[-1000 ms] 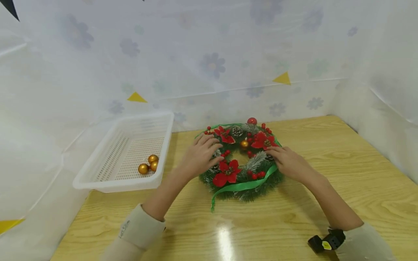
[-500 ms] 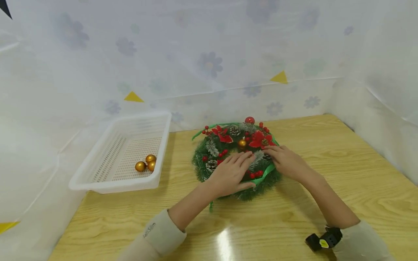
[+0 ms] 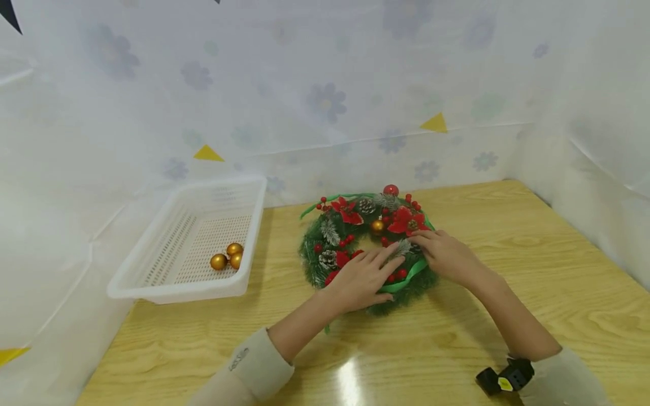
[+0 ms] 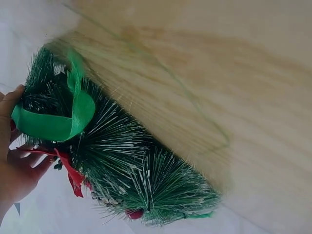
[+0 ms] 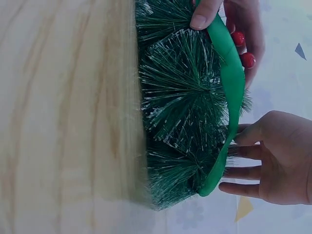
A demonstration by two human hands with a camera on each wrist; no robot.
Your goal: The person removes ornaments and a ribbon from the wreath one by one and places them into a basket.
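A green Christmas wreath [image 3: 312, 265] lies on the table with red poinsettias [image 3: 408, 221], pine cones [image 3: 328, 259], red berries and a gold ball [image 3: 377, 226]. Green ribbon [image 5: 231, 80] runs loosely along its front and right side. My left hand [image 3: 358, 282] spreads over the front of the wreath, fingers extended across the frosted sprig and berries, covering much of the front poinsettia. Its thumb [image 5: 204, 13] is beside the ribbon in the right wrist view. My right hand [image 3: 449, 256] rests its fingertips at the wreath's right edge, by the ribbon, fingers mostly straight.
To the left, a white plastic basket [image 3: 178, 293] holds several gold balls [image 3: 219, 261]. A red ball [image 3: 391, 190] sits at the wreath's back edge. Patterned white sheeting [image 3: 284, 73] stands behind the wooden table [image 3: 508, 237]. A black device [image 3: 505, 378] is strapped to my right wrist.
My left hand has moved from the wreath's left side to its front middle, uncovering the left sprig and hiding the front poinsettia. My right hand stays at the right edge.
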